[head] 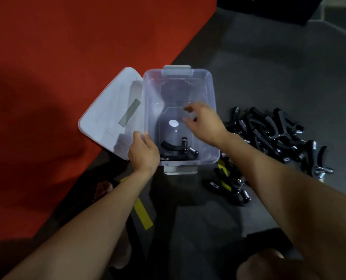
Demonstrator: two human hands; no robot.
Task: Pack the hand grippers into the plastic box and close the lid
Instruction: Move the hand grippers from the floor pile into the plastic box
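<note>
A clear plastic box [210, 91] stands open on the dark floor. One black hand gripper [178, 151] lies in its near end. My left hand [144, 152] grips the box's near left rim, thumb over the edge. Over the right side of the box hovers my right hand [203, 123], fingers loosely spread and holding nothing. The white lid [109, 114] lies flat to the left of the box, partly on the red mat. A pile of several black hand grippers [277, 134] lies on the floor to the right of the box.
A red mat [67, 57] covers the floor at left and behind. A few more hand grippers [226, 186] lie near the box's front right corner. Yellow tape strips [143, 215] mark the floor. My bare foot [103, 188] and knee [269, 265] show below.
</note>
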